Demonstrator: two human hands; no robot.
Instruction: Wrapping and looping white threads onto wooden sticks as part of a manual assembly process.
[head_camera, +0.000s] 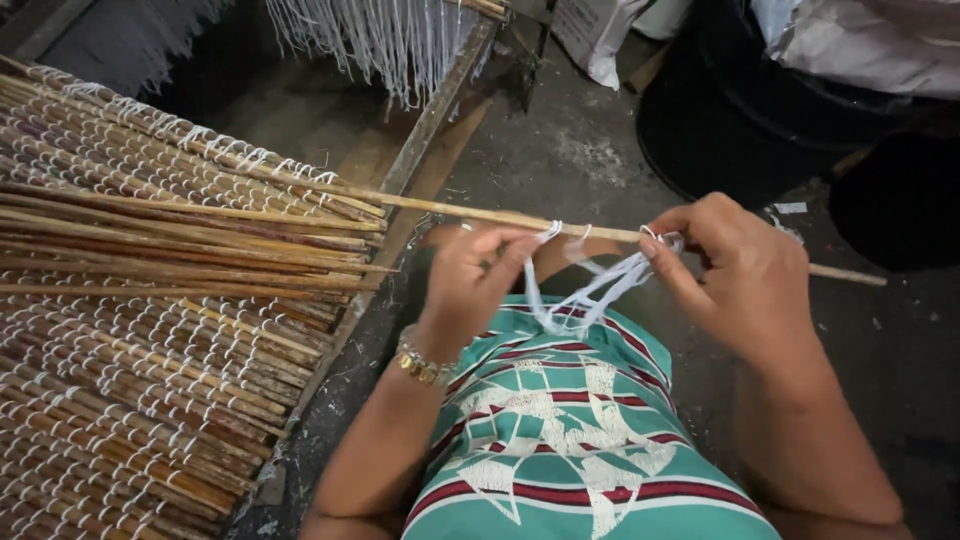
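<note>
Far right, a big black tub (740, 130) stands on the floor with pale sacks (860, 40) lying over its top; what is inside it I cannot tell. On the left, a mat (130, 330) of brown sticks laced with rows of white string fills a wooden frame (420, 150), whose right rail runs from near left up to the far middle. More white strings (380, 40) hang in a fringe at the far end. Between that rail and the tub lies a strip of bare grey floor (570, 150), and that is where the hands have their room. One long pale stick (480, 213) lies nearly level across the scene, its long axis running left to right: its left part rests on the mat, it passes over the rail, and its thin right end (850, 275) pokes out beyond the hands toward the tub, dipping a little. The left hand (470, 280), with a gold bracelet (420, 365) at the wrist, is just under the stick, fingers curled narrow and pinching white cord (590, 290) where it knots on the stick. The right hand (740, 275) is closed around the stick farther right, thumb and forefinger nipping the other end of the same cord, which sags in loose loops between the two hands. Below them is the person's lap in green cloth (570, 440) with red and white stripes.
</note>
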